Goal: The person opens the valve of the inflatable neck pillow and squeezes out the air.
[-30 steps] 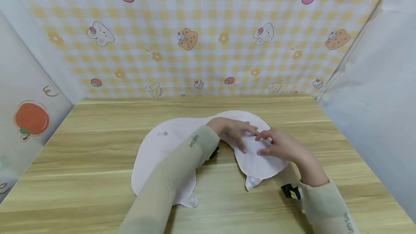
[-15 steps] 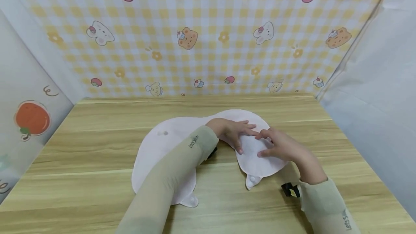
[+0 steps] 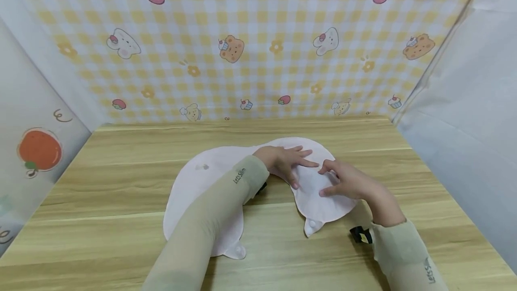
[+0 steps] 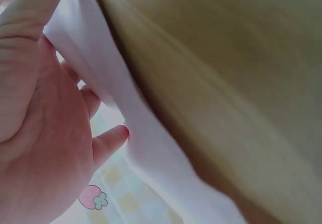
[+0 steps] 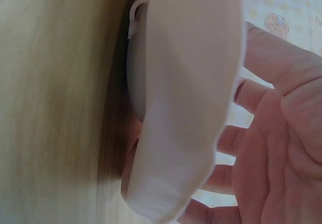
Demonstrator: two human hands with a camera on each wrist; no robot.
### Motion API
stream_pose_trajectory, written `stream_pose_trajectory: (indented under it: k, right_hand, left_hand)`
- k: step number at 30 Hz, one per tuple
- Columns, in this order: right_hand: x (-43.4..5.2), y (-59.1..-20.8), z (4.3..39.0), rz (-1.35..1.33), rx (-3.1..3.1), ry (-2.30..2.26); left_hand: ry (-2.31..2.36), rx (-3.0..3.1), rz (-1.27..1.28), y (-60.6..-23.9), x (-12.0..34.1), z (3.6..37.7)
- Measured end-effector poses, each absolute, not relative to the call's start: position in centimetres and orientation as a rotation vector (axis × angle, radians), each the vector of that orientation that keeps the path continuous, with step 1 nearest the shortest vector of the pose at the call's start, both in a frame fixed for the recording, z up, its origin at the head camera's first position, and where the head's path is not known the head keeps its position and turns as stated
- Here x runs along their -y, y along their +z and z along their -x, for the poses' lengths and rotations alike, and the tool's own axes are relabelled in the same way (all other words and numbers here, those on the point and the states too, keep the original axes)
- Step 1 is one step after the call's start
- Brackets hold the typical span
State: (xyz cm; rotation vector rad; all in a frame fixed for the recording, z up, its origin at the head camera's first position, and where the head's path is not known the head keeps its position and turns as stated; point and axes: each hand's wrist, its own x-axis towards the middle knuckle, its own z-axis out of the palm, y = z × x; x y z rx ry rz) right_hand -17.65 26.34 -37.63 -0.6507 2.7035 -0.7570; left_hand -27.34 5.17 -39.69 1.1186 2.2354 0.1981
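Observation:
A pale pink U-shaped piece of cloth, bib-like, lies flat on the wooden table, with a small round-snap tab at each near end. My left hand rests on its right half, fingers spread and thumb at the inner edge. Just right of it, my right hand touches the same half with thumb and fingers apart and bent. From the right wrist view, the cloth stands raised over a rounded greyish object with a pale loop; its kind is hidden. Palm and fingers meet the cloth's edge in the left wrist view.
The wooden table reaches back to a yellow checked, cartoon-printed cloth wall. White sheeting closes off the right side, and a printed white panel the left. A black wrist strap shows under my right cuff.
My left hand has slid slightly left, its fingers spreading wider and leaving a gap from the right fingertips. The right hand and the cloth have barely moved.

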Motion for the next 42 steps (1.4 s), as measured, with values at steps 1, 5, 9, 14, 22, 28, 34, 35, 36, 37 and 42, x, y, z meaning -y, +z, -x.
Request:
stream_pose_trajectory:
  k: [1, 5, 9, 14, 22, 28, 34, 35, 36, 37, 42]
  right_hand:
    - [-26.4, -37.7, 17.7, 0.655, -2.702, -0.754]
    - [-26.4, -37.9, 17.8, 0.663, -2.701, -0.745]
    - [-26.4, -37.9, 17.8, 0.671, -2.696, -0.75]
    - [-26.4, -37.8, 17.8, 0.669, -2.679, -0.771]
    - [-26.4, -37.8, 17.9, 0.692, -2.665, -0.785]
    - [-26.4, -38.1, 17.8, 0.703, -2.669, -0.818]
    - [-25.3, -38.6, 17.9, 0.816, -2.703, -0.934]
    - [-25.1, -38.7, 18.0, 0.849, -2.714, -0.938]
    - [-25.0, -38.8, 18.1, 0.876, -2.723, -0.929]
    - [-24.9, -39.0, 18.2, 0.899, -2.73, -0.912]
    - [-25.4, -39.6, 18.3, 0.883, -2.707, -0.873]
  left_hand:
    - [0.189, -2.247, -1.121, -39.7, -5.0, 27.4]
    - [0.162, -2.285, -1.134, -39.9, -4.5, 27.4]
    - [0.159, -2.291, -1.09, -39.7, -4.3, 27.4]
    - [0.145, -2.296, -0.951, -39.1, -4.3, 27.5]
    - [0.21, -2.311, -0.936, -39.5, -3.4, 27.9]
    - [0.204, -2.363, -0.947, -39.6, -2.3, 28.5]
    - [0.236, -2.352, -0.941, -39.7, -1.8, 28.9]
    - [0.24, -2.356, -0.936, -39.7, -1.7, 29.0]
    - [0.245, -2.357, -0.935, -39.7, -1.7, 29.0]
    - [0.25, -2.358, -0.934, -39.8, -1.8, 29.0]
    - [0.271, -2.348, -0.923, -39.6, -2.0, 28.9]
